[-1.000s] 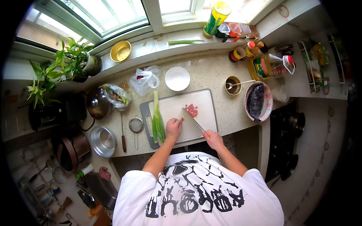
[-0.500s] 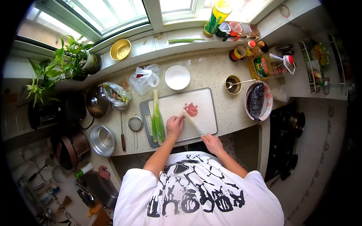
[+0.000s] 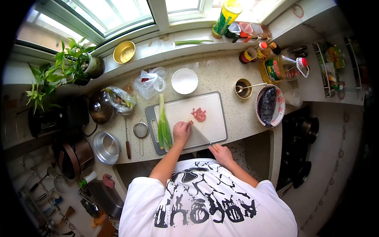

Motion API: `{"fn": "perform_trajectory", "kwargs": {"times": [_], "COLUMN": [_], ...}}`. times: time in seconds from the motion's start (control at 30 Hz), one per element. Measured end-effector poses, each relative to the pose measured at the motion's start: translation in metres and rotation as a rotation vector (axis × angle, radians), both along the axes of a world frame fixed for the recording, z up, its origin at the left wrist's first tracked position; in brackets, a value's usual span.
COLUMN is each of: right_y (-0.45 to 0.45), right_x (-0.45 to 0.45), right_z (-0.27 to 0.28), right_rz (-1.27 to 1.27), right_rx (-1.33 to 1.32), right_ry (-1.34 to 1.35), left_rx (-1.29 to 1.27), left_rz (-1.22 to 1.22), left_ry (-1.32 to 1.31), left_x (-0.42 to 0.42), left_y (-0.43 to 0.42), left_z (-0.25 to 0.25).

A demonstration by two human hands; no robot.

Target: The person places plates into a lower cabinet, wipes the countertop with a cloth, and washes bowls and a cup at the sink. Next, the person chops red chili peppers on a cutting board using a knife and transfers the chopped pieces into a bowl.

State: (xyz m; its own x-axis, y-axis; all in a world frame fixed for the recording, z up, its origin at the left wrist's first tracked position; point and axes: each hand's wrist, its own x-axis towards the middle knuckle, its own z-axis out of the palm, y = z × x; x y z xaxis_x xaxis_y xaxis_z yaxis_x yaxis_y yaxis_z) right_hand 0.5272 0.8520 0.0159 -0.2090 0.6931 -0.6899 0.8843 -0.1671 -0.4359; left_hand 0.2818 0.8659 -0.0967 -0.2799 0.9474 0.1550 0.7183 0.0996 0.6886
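Note:
On the white cutting board (image 3: 205, 104) with a grey edge, my left hand (image 3: 182, 132) has its fingers closed around a small piece of meat (image 3: 191, 122). My right hand (image 3: 221, 154) grips the handle of a knife (image 3: 201, 133), whose blade points up and left, its tip beside that piece. Just above the blade lies a small pile of chopped pinkish meat (image 3: 199, 115). Green onion stalks (image 3: 164, 126) rest along the board's left part, left of my left hand.
Behind the board are a white bowl (image 3: 184, 81) and a plastic bag (image 3: 151, 82). To the right stand a small tin with a spoon (image 3: 243, 93), a bowl holding a fish (image 3: 267, 106) and an oil bottle (image 3: 276, 70). A strainer (image 3: 141, 129) and metal pot (image 3: 106, 147) are left.
The knife has shifted slightly left and down, its tip now lower by the fingers of my left hand. The right hand moved a little left and down with it.

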Motion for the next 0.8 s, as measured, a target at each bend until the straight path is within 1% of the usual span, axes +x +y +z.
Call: {"fn": "perform_trajectory", "kwargs": {"times": [0.4,0.7,0.8], "right_y": [0.001,0.007,0.007], "right_x": [-0.001,-0.006,-0.01], "right_z": [0.001,-0.004,-0.009], "right_rz": [-0.006,0.021,0.045], "right_rx": [0.018,-0.094,-0.037], "right_ry": [0.027,-0.035,-0.035], "left_rx": [0.011,0.057,0.059], "left_rz": [-0.004,-0.047,-0.068], "left_ry": [-0.017,0.011,0.021], "left_x": [0.0,-0.003,-0.004], "left_y": [0.0,0.003,0.002], "left_z": [-0.001,-0.002,-0.003]}}
